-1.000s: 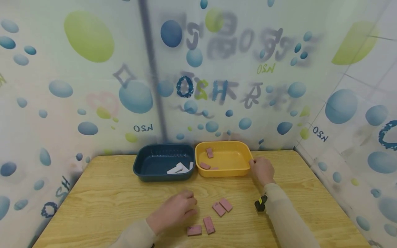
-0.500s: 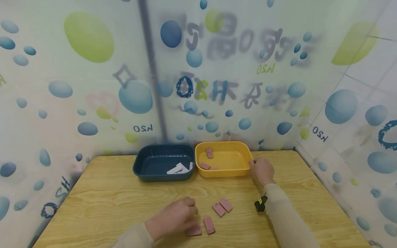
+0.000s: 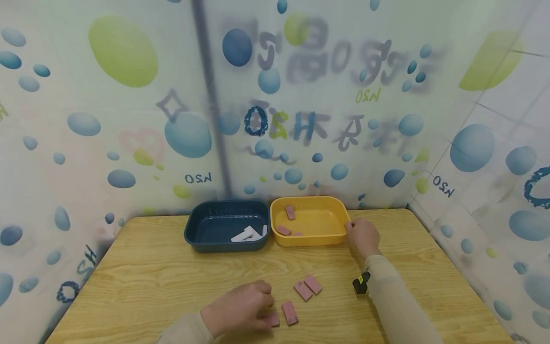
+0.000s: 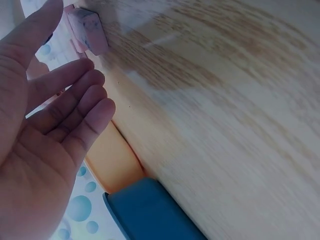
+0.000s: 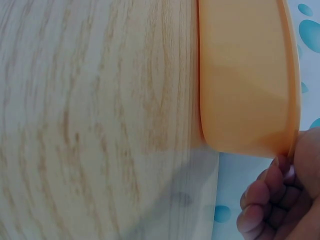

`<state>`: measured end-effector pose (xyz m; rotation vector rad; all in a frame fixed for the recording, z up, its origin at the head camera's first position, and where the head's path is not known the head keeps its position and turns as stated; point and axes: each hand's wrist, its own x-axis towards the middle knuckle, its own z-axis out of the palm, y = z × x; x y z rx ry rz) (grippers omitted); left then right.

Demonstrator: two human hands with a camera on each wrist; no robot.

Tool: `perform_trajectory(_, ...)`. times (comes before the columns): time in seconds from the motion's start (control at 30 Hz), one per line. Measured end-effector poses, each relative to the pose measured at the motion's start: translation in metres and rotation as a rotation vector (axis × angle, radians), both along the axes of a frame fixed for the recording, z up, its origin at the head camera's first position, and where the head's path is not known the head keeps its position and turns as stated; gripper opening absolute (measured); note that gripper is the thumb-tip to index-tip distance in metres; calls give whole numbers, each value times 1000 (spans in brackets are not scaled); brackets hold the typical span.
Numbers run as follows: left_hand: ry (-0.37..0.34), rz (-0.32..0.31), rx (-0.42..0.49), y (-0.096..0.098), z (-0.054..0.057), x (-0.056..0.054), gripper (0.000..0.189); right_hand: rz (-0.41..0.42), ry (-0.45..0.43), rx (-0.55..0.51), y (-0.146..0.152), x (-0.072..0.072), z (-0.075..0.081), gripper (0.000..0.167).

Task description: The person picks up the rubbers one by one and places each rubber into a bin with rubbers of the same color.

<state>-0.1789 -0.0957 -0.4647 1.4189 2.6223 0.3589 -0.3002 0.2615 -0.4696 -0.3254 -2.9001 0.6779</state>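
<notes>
My left hand (image 3: 240, 306) is low over the table, right at a small pink rectangular block (image 3: 273, 319) that it partly covers. In the left wrist view its fingers are loosely bent, with thumb and forefinger apart and a pink block (image 4: 87, 31) close beyond their tips. Just right of that hand lies another pink block (image 3: 290, 313), and two more pink blocks (image 3: 308, 287) sit side by side farther back. At the back, my right hand (image 3: 364, 236) pinches the right-end rim of a yellow tray (image 5: 245, 75) between thumb and fingers.
A dark blue tray (image 3: 210, 246) with several white pieces (image 3: 247, 234) stands against the yellow tray's left side. Several pink blocks (image 3: 290, 212) lie inside the yellow one. Behind the wooden table (image 3: 142, 267) hangs a bubble-patterned sheet (image 3: 189, 134).
My left hand has moved down and toward me, onto the nearest pink block, which it now partly covers. My right hand stays on the yellow tray's rim.
</notes>
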Motion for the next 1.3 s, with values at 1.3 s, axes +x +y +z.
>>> perform_trajectory(1.3, 25, -39, -22, -1, -1, 0, 17, 7, 27, -3, -1, 2, 2, 42)
